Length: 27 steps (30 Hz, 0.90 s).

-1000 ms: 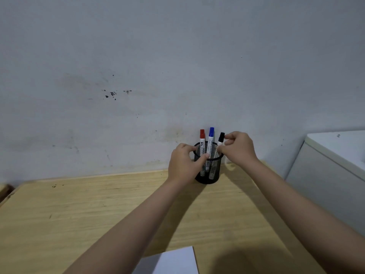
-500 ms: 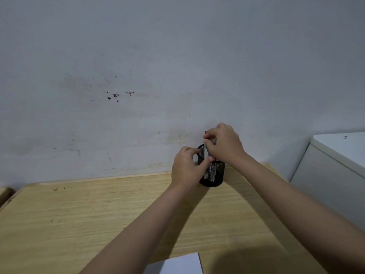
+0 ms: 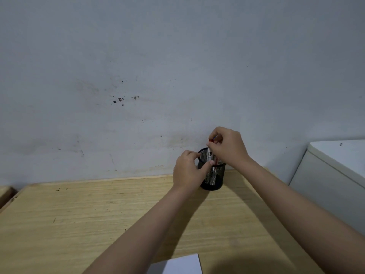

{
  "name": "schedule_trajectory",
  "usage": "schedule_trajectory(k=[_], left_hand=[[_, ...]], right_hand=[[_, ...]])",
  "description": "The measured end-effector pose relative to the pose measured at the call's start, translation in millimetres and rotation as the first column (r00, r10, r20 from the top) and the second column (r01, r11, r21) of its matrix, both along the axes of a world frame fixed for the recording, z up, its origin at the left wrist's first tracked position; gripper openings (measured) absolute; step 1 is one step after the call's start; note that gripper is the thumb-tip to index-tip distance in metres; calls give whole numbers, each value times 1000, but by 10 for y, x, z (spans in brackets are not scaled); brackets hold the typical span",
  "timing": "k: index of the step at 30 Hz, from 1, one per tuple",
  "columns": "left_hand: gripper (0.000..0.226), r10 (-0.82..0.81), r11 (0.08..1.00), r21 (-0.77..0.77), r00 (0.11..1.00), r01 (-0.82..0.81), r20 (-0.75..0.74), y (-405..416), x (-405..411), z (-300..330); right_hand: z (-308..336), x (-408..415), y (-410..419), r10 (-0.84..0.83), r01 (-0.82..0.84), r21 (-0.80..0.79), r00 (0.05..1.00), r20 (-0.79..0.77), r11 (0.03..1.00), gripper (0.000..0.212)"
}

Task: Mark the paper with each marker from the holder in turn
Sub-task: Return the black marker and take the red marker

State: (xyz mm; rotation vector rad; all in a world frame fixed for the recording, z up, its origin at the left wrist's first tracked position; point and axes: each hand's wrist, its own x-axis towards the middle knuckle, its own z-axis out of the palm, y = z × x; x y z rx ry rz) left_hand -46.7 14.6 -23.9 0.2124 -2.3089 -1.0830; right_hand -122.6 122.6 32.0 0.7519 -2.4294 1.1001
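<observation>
A black mesh holder (image 3: pixel 215 182) stands on the wooden table (image 3: pixel 79 224) close to the wall. My left hand (image 3: pixel 188 171) grips the holder's left side and rim. My right hand (image 3: pixel 227 147) is closed over the markers' tops, pinching the red marker (image 3: pixel 209 153), whose white barrel and a bit of red cap show between my fingers. The red marker sits partly raised above the rim. The other markers are mostly hidden behind my right hand. A white sheet of paper (image 3: pixel 179 265) lies at the table's near edge.
A grey, stained wall (image 3: pixel 138 86) rises right behind the holder. A white cabinet (image 3: pixel 335 175) stands to the right of the table. The table's left end (image 3: pixel 11 196) is in view at the far left.
My right hand shifted from the black marker on the right to the red one on the left and closed on it, lifting it slightly. My left hand stayed on the holder.
</observation>
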Motion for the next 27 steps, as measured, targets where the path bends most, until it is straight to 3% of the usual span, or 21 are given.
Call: schedule_trajectory(k=[4,6,10,14,19,23,27], left_hand=[[47,13,999,-35,1000,-12,26,27,89,93],[42,27,998,54,999,-25,-37,57,221,190],[11,29,945,324,971,51,-236,147,649,457],[10,-41,857,483,958,179,-282,251,1123,628],[11,-15,823,537,953,183,-301,254,1551,657],[9,-12,847,501,949,176,-314,113,1858,681],[9,-43,914,376,959,151,-280,-59,2131,710]], right_hand=[[164,214,152,-7,-2,-192,999,-48,981,15],[263,424,276,-23,-6,-327,996,-87,945,12],[264,995,488,-55,9,-598,997,-58,802,12],[73,1549,525,123,-14,-772,989,83,635,14],[-152,2045,431,264,-58,-814,957,119,577,11],[-132,2260,361,242,-72,-730,962,130,679,6],[36,2368,296,229,-57,-716,962,146,696,4]])
